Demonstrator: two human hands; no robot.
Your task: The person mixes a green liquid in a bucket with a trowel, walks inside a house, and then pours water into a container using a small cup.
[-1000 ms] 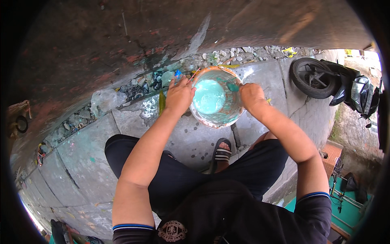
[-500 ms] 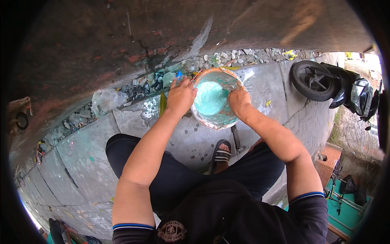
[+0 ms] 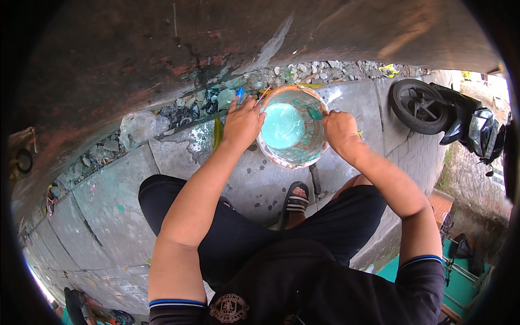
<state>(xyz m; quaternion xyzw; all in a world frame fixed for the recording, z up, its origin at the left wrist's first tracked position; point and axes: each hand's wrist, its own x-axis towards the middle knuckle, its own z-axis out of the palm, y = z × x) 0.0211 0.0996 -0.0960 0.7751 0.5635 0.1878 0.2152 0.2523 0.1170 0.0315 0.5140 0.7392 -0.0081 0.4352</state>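
A paint-smeared bucket [image 3: 295,160] with an orange-stained rim stands on the pavement in front of me, mint-green paint [image 3: 283,125] pooled in its bottom. My left hand [image 3: 244,122] grips its left rim. At the right side, my right hand [image 3: 338,127] is closed on a teal-coated flat tool [image 3: 314,112], whose end rests near the inner wall of the bucket; the part inside my fingers is hidden. My sandalled foot [image 3: 297,200] is just below the bucket.
A dark, stained wall [image 3: 162,49] runs along the top, with gravel, crumpled clear plastic [image 3: 138,127] and litter at its base. A parked black scooter [image 3: 471,132] is at the right. Paving slabs [image 3: 108,216] surround me, and green surfaces [image 3: 452,292] show at the lower right.
My right hand and the tool dipped leftward into the bucket half a second ago and are now back at its right rim, a little higher. My left hand stays on the left rim.
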